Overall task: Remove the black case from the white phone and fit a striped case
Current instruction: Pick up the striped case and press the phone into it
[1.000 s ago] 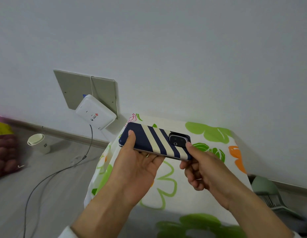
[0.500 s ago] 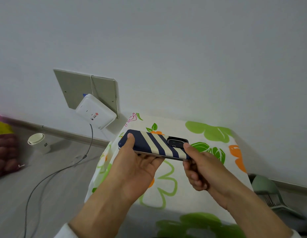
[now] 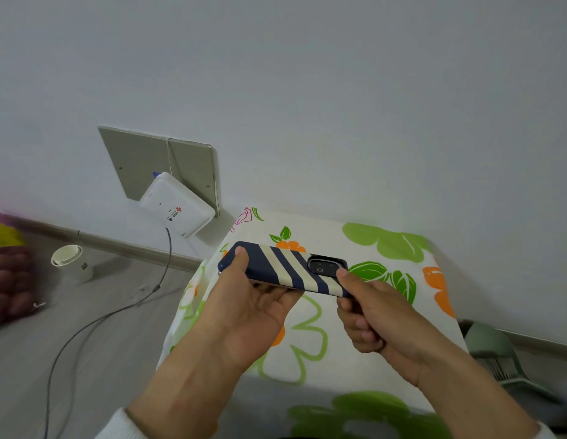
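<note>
Head view: my left hand (image 3: pixel 244 315) cradles the phone in its striped case (image 3: pixel 283 269) from below, thumb pressed on the case's left end. My right hand (image 3: pixel 375 318) pinches the right end, thumb beside the camera bump (image 3: pixel 323 266). Both hands are clamped on it, and it sits level in the air above the flower-print tablecloth (image 3: pixel 386 248).

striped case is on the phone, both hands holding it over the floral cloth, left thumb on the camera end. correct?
Not quite. In the head view the right hand has its thumb by the camera bump; the left hand thumbs the opposite end. The rest holds: striped case on, both hands holding it over the floral cloth.
</note>
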